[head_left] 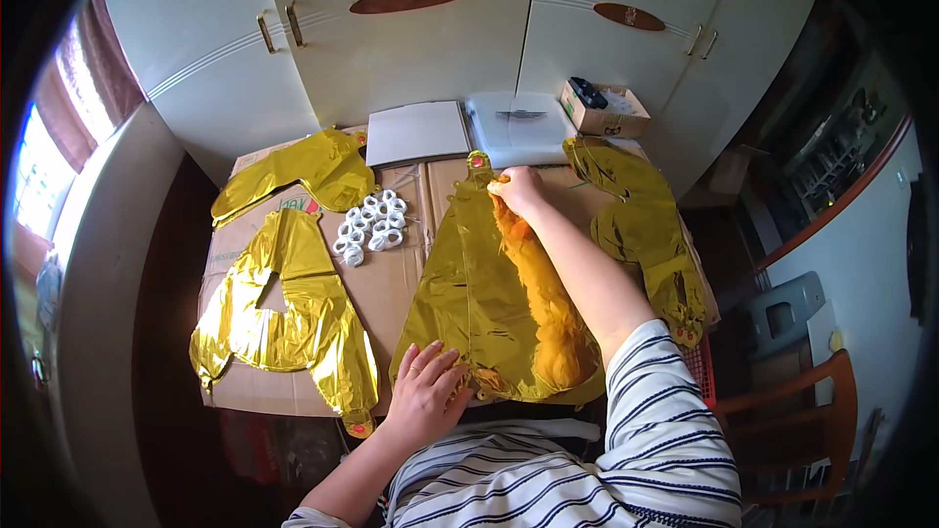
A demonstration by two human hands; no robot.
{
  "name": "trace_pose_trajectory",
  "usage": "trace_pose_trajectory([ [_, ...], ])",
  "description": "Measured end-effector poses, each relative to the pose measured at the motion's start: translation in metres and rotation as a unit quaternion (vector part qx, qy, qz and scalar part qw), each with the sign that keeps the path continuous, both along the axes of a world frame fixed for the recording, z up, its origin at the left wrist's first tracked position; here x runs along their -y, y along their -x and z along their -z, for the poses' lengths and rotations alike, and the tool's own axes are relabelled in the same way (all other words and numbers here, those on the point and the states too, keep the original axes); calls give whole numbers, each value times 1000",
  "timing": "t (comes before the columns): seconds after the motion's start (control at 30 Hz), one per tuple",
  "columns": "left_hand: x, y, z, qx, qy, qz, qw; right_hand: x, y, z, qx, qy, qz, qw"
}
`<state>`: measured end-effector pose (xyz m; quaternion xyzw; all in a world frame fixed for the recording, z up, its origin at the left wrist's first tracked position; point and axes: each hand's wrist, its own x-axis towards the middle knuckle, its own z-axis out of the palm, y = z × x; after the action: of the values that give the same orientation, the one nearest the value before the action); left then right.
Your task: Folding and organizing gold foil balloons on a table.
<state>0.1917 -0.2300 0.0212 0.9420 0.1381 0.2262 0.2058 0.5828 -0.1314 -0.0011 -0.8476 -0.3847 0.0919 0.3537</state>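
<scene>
A flat gold foil balloon (455,284), wide at the near end and narrowing to a tab at the far end, lies in front of me. My left hand (424,391) rests palm down on its near left corner, fingers extended. Along its right side runs an orange feather boa (544,308), stretched from the far end toward me. The fingers of my right hand (520,192) are closed on the boa's far end, close to the balloon's tab. Beside my left fingertips, a bit of orange feather (489,380) shows at the balloon's near edge.
Cardboard (396,279) covers the table. An A-shaped gold balloon (284,318) lies left, another (303,171) behind it, and more gold foil (641,220) right. Several white rolls (372,225), a white board (419,132), a clear plastic pack (518,127) and a small box (603,110) stand farther back.
</scene>
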Motion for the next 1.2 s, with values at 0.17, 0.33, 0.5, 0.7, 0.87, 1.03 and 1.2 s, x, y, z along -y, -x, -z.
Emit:
trace_pose_trajectory([
  [0.17,-1,1,-1,-4,-1,-8,1000,-3,-1,1,10,3,-4,1000],
  [0.33,-2,2,-4,3,1,-7,1000,-1,-1,2,15,16,-7,1000],
  [0.5,-5,2,-8,3,7,-8,1000,14,-5,-6,59,22,-3,998],
  [0.7,-11,9,-4,-1,19,-42,999,83,21,-50,182,-4,-99,978],
  [0.87,-18,12,-2,-2,30,-55,998,176,72,-71,142,70,-196,968],
  [1.03,-20,11,1,-8,21,-42,999,226,114,-42,180,75,-280,940],
  [1.2,-20,8,-3,-1,4,-48,999,226,98,-49,145,16,-266,953],
])
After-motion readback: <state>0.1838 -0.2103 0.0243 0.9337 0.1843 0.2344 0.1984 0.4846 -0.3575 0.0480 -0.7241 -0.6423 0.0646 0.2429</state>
